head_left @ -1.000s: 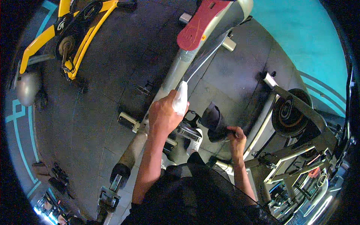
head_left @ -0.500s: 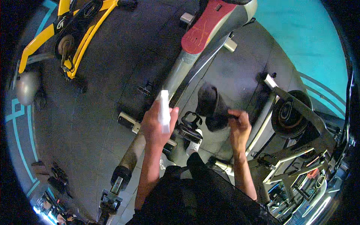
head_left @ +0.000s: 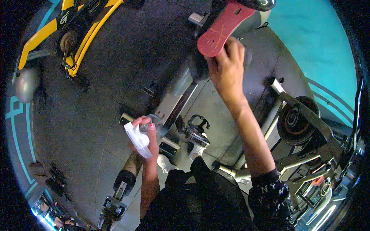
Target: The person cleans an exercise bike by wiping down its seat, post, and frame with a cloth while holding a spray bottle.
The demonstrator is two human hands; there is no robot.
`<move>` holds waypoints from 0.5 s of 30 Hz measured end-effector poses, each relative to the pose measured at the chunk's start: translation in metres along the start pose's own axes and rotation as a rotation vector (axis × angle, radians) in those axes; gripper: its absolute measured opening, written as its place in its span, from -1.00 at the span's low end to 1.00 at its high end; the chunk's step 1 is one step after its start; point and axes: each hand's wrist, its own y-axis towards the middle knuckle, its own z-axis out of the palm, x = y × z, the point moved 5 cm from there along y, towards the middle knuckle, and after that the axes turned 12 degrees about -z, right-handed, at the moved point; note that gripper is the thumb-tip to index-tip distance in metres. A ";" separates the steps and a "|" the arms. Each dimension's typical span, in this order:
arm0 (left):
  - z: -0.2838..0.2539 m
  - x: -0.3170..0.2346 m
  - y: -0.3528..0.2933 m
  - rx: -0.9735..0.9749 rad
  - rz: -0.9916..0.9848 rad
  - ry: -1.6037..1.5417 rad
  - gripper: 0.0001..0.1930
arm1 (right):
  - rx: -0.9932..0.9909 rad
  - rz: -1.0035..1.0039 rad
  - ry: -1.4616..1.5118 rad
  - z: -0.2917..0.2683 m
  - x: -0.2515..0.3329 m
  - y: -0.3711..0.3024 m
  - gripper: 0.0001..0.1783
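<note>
My left hand [head_left: 151, 145] is closed around a spray bottle [head_left: 137, 139] with a white trigger head and a clear body. It is beside the bare lower frame [head_left: 178, 89] of an exercise bike. My right hand [head_left: 228, 79] reaches far forward, fingers curled at the near end of the bike's red cover [head_left: 221, 34]. A dark cloth [head_left: 199, 66] is bunched under and beside that hand, against the frame; part of it shows past the far side of the fingers. The fingertips are partly hidden by the cover.
Below my hands are the bike's pedal [head_left: 195, 135] and my white shoes. A yellow bike [head_left: 38, 42] stands at the far left near a grey ball [head_left: 27, 85]. Another dark bike with a round flywheel [head_left: 295, 119] is on the right. Turquoise flooring [head_left: 312, 46] lies far right.
My right hand has moved forward with the dark cloth, from beside the pedal to the red cover. My left hand has come back and left, tilting the spray bottle.
</note>
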 end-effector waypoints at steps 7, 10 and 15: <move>0.000 -0.002 -0.002 0.086 -0.002 0.026 -0.59 | 0.431 -0.034 0.202 0.064 0.049 -0.112 -0.55; 0.003 0.000 -0.003 0.054 0.015 -0.043 -0.55 | 0.471 -0.070 0.239 0.074 0.064 -0.135 -0.56; 0.001 0.003 0.001 0.075 0.051 -0.017 -0.55 | 0.300 0.203 0.289 0.048 0.038 -0.097 -0.51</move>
